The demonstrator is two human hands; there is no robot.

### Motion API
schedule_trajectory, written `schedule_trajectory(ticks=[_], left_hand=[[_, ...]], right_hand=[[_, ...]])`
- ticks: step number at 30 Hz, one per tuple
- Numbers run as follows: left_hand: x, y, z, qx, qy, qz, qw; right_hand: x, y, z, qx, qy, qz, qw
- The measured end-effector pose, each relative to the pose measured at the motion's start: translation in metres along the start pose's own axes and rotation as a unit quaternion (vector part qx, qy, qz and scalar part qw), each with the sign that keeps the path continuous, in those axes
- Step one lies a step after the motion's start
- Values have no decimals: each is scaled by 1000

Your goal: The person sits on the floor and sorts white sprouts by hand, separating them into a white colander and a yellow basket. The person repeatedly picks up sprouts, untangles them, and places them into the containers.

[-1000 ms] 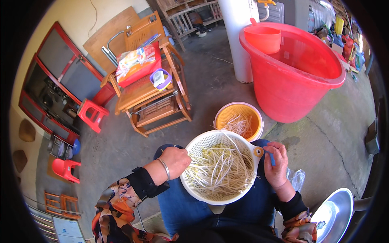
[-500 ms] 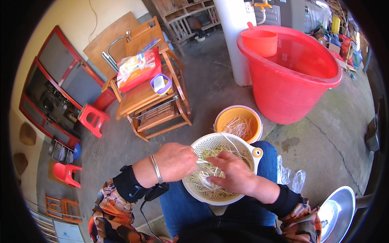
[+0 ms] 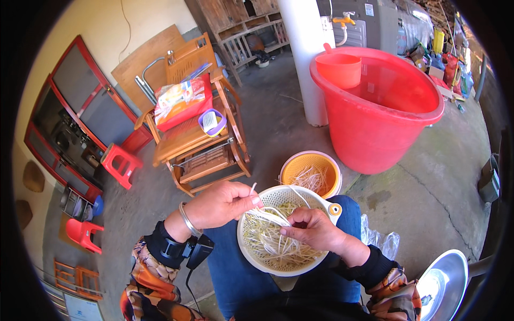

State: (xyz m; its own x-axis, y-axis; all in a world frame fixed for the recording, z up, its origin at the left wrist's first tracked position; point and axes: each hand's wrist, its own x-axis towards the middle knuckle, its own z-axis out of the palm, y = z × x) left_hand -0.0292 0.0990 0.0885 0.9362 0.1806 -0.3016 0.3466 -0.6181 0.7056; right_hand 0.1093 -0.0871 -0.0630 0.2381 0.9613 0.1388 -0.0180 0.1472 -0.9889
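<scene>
Head view: on the lap (image 3: 225, 278) sits a white colander (image 3: 281, 272) of pale sprouts (image 3: 281, 249); the left hand (image 3: 224, 206), raised at ten o'clock, pinches a few strands (image 3: 267, 215), and the right hand (image 3: 315, 230), reaching in from four o'clock, has thumb and forefinger clamped further along them. Beyond, toward one o'clock, stand an orange basket (image 3: 292, 169), then a red tub (image 3: 369, 131).

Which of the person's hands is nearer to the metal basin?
Right. The right hand is over the colander, up and left of the metal basin in the picture; the left hand is farther away, by the colander's upper left rim.
</scene>
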Motion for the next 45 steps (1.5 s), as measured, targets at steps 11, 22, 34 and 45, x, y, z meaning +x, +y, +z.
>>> schedule_trajectory(ticks=[11,22,34,45], left_hand=[[-15,3,10,109,235,133,957],[-25,-6,86,270,315,303,858],[-17,-22,155,166,343,292,877],[-8,-46,146,-400,91,44,911]], right_hand=[[-14,3,-20,-23,-35,105,994],[-14,-8,-14,169,-17,187,967],[-18,-13,-4,229,13,160,960],[-17,-20,-1,148,-37,111,982]])
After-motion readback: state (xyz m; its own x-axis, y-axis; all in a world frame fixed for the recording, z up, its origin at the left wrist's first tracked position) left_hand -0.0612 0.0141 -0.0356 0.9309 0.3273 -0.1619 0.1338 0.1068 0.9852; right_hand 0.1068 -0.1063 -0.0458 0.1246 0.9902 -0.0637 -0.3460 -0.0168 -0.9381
